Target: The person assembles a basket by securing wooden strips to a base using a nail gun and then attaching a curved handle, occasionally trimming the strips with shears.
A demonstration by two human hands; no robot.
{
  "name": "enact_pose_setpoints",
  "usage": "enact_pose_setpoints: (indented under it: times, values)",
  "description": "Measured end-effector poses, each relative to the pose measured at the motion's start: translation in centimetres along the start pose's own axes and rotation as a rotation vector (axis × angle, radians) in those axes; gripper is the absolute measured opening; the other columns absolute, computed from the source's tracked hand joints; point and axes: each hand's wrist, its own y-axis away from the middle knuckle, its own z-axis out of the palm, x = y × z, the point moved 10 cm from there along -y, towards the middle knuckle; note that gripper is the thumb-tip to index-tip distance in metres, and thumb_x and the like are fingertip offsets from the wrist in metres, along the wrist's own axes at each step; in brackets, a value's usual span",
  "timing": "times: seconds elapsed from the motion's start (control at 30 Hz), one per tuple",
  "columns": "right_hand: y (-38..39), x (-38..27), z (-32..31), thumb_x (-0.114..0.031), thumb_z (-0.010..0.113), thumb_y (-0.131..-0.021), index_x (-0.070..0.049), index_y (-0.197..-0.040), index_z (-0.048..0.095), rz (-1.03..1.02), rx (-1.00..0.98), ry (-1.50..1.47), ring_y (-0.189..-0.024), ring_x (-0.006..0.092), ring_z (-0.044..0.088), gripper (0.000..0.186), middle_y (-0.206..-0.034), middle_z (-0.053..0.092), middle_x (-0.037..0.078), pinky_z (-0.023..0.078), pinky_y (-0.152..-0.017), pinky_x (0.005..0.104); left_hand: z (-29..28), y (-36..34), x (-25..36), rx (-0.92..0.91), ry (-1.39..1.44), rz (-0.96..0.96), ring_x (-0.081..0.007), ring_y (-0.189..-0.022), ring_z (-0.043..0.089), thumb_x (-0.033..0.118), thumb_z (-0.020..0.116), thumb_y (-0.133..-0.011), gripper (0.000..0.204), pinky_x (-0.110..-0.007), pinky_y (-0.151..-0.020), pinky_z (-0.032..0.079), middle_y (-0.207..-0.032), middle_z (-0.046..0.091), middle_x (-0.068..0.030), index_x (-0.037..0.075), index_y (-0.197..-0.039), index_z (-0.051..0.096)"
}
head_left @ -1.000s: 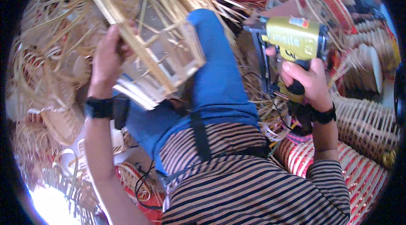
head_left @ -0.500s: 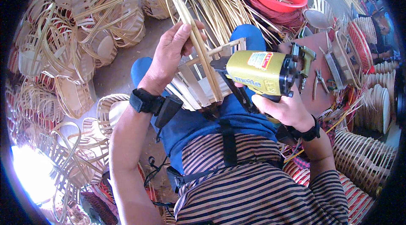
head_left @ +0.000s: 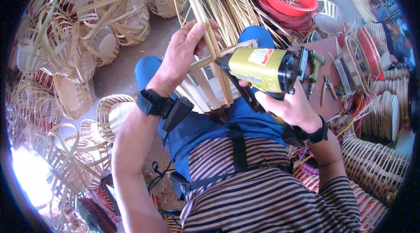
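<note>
My left hand (head_left: 180, 55) pinches a bundle of long pale cane strips (head_left: 197, 6) between thumb and fingers. The strips slant down across a small slatted wooden basket (head_left: 202, 85) between my knees. In my right hand (head_left: 294, 109) is a yellow-green pneumatic stapler (head_left: 256, 70), gripped by its handle with the fingers wrapped round. Its black nose meets the strips at the basket's rim, just below my left hand. Behind the tool and strips, part of the basket is hidden.
Piled woven baskets (head_left: 72, 95) crowd the left side. Long loose canes (head_left: 227, 3) lie ahead, beside a red basin (head_left: 302, 3) holding short sticks. Pliers (head_left: 327, 88) and a brush-like tool (head_left: 344, 77) rest on a reddish board at the right, near stacked baskets (head_left: 376, 158).
The stapler has shifted slightly left, its nose now at the strips. My left hand and the strips have moved a little to the right.
</note>
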Motion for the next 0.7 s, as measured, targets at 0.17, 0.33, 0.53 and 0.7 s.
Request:
enact_pose_setpoints:
  times: [0.17, 0.33, 0.53, 0.7]
  values:
    - [1.0, -0.5, -0.4, 0.0, 0.051, -0.069, 0.0, -0.094, 0.052, -0.035, 0.049, 0.008, -0.072, 0.0138, 0.055, 0.025, -0.081, 0.059, 0.007, 0.042, -0.069, 0.0256, -0.7, 0.1, 0.3, -0.008, -0.039, 0.021, -0.0038, -0.06, 0.04, 0.034, 0.031, -0.087, 0.039, -0.016, -0.056, 0.034, -0.079, 0.054, -0.0012, 0.002, -0.102, 0.048]
    - [5.4, 3.7, -6.6, -0.003, 0.051, -0.07, 0.0, -0.104, 0.044, 0.298, 0.198, -0.137, -0.054, 0.0089, 0.048, 0.035, -0.077, 0.054, 0.005, 0.041, -0.052, 0.0225, -4.0, 1.1, 0.8, 0.119, -0.241, -0.049, -0.0078, -0.068, 0.044, 0.028, 0.036, -0.085, 0.034, -0.02, -0.062, 0.037, -0.084, 0.054, -0.0028, 0.003, -0.103, 0.05]
    - [17.0, 16.5, -20.3, -0.009, 0.055, -0.063, 0.001, -0.102, 0.043, 0.44, 0.845, 0.472, -0.065, 0.02, 0.048, 0.042, -0.074, 0.051, 0.012, 0.04, -0.059, 0.0293, -7.7, 4.1, 13.3, 0.236, -1.257, 0.563, -0.0215, -0.095, 0.043, 0.019, 0.066, -0.06, 0.067, -0.033, -0.082, 0.035, -0.115, 0.04, -0.0075, 0.006, -0.119, 0.035]
    - [24.6, 21.2, -24.5, -0.003, 0.05, -0.063, -0.001, -0.121, 0.021, 0.832, 1.074, 0.915, -0.098, 0.0376, 0.04, 0.065, -0.119, 0.024, 0.022, 0.035, -0.083, 0.0377, -3.6, -0.7, 17.6, -0.017, -2.114, 0.881, -0.0271, -0.105, 0.036, 0.011, 0.067, -0.053, 0.076, -0.037, -0.084, 0.036, -0.12, 0.036, -0.0082, 0.012, -0.121, 0.033]
